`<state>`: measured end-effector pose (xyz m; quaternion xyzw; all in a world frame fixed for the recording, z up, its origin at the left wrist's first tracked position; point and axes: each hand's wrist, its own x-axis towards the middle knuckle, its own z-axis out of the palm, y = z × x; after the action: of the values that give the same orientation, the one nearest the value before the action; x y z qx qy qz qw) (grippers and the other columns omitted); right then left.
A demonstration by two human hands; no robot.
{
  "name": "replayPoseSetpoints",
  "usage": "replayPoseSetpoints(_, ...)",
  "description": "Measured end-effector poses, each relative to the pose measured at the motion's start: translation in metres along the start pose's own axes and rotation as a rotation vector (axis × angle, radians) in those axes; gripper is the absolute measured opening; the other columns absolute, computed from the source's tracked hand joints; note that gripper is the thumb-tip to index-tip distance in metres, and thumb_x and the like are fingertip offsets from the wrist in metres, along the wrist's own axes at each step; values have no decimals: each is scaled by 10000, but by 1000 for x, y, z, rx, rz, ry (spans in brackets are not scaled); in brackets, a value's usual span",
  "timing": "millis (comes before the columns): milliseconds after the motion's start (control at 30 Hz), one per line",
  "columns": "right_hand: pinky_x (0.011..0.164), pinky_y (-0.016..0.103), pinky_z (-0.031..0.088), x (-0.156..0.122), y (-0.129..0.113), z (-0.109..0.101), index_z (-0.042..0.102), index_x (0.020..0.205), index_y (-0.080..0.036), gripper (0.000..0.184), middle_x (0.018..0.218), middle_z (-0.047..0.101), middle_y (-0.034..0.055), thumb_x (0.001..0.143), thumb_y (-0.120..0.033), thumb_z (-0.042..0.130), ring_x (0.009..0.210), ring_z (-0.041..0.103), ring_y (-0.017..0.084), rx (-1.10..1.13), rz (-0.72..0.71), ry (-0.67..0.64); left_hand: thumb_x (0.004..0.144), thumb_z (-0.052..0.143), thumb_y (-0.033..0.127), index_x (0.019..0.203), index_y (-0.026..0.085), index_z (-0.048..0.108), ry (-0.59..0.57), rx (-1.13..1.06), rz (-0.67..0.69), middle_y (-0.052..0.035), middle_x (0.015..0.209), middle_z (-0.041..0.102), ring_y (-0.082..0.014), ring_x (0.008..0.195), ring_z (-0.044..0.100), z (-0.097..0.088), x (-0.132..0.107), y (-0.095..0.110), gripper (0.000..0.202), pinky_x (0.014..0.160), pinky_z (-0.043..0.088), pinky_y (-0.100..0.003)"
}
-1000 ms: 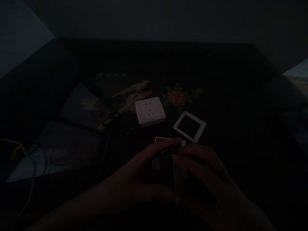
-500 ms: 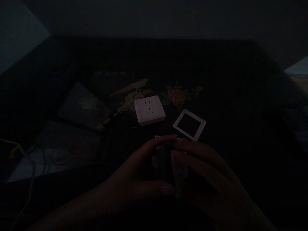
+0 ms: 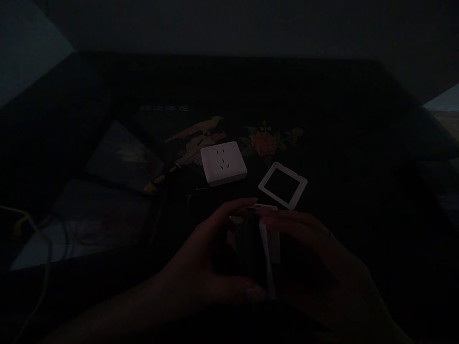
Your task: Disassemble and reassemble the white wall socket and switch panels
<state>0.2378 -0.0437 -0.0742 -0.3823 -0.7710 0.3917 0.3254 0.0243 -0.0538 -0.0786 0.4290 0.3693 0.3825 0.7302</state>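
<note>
In very dim light, my left hand (image 3: 206, 263) holds a wall socket panel (image 3: 253, 253) edge-on, its dark back toward the left and a thin white face toward the right. The left fingers reach over the panel's far end, with the thumb at its near end. My right hand (image 3: 322, 253) curls round the white side, fingertips on its far upper edge. Part of another white piece (image 3: 275, 248) shows beneath or behind the panel; its shape is mostly hidden. Beyond the hands lie a white socket (image 3: 224, 165) with five slots and an empty white cover frame (image 3: 283, 185).
A yellow-and-black screwdriver (image 3: 155, 183) lies left of the socket, with small thin screws (image 3: 201, 189) near it. A pale cable (image 3: 48, 258) hangs at the far left. The dark tabletop (image 3: 340, 124) carries a bird-and-flower picture.
The panel has turned slightly and shifted a little to the right between my hands. My right fingers have slid slightly, uncovering more of the white piece behind.
</note>
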Motion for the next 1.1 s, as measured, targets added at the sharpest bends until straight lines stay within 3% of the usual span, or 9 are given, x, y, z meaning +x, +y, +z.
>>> replayPoseSetpoints(433, 1007, 319, 564, 3, 4, 5, 536, 1400, -375, 587, 1406, 624, 8, 858, -256, 732, 1254, 617, 223, 68, -68, 49, 636, 920, 402, 1269, 353, 572, 52, -8, 28, -11, 1188, 678, -266, 1112, 650, -3, 2, -5, 724, 886, 539, -319)
replayPoseSetpoints(567, 1048, 380, 541, 1, 11, 9, 515, 1425, -347, 585, 1451, 580, 21, 882, -237, 701, 1308, 567, 250, 83, -92, 48, 620, 930, 389, 1245, 353, 589, 75, -6, 32, -4, 1192, 680, -258, 1105, 647, -3, 1, -4, 714, 880, 530, -307)
replayPoseSetpoints(767, 1076, 341, 508, -4, 18, 15, 509, 1433, -327, 573, 1524, 489, 1, 897, -217, 678, 1369, 494, 234, 118, -96, 32, 634, 917, 406, 1257, 347, 574, 80, 4, 22, -25, 1233, 674, -278, 1103, 648, -2, 2, -1, 714, 855, 532, -332)
replayPoseSetpoints(1000, 1091, 439, 501, -5, 22, 18, 483, 1453, -328, 532, 1540, 452, -3, 948, -194, 582, 1403, 432, 276, 48, -176, 19, 639, 898, 461, 1264, 335, 553, 96, -5, -15, -63, 1266, 645, -334, 1097, 638, -1, 0, -1, 725, 833, 545, -417)
replayPoseSetpoints(1100, 1110, 443, 485, -3, 20, 17, 464, 1463, -341, 531, 1540, 446, -25, 964, -179, 549, 1406, 431, 264, 13, -175, 12, 668, 886, 441, 1278, 323, 541, 86, -22, -6, -70, 1279, 624, -346, 1161, 604, -1, 0, -1, 711, 907, 523, -449)
